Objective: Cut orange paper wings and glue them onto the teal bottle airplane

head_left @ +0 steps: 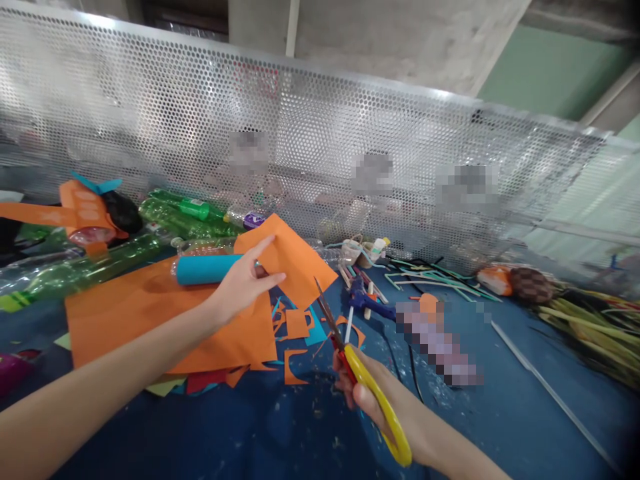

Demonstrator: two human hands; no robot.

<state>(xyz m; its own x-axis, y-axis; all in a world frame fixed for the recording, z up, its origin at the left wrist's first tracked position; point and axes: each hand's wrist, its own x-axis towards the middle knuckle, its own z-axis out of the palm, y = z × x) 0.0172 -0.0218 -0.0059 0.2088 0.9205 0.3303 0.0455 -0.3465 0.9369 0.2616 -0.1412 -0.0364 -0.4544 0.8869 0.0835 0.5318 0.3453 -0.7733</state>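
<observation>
My left hand (249, 277) pinches the left part of an orange paper sheet (295, 260), which is raised above the table. In my right hand (367, 383) is a pair of scissors (377, 400) with yellow and red handles. The scissors' tips point up at the lower right part of the sheet; whether they touch it I cannot tell. Below lie orange paper scraps (297, 325). A larger orange sheet (150, 320) lies flat under my left forearm, and a plastic bottle with a blue paper wrap (210, 269) rests on it.
Green plastic bottles (100, 267) lie at the left beside an orange paper piece (83, 207). A blue glue gun (373, 303) is right of centre, near thin straws (435, 277). Dried husks (590, 327) lie far right. A perforated metal panel (310, 133) stands behind the blue table (240, 427).
</observation>
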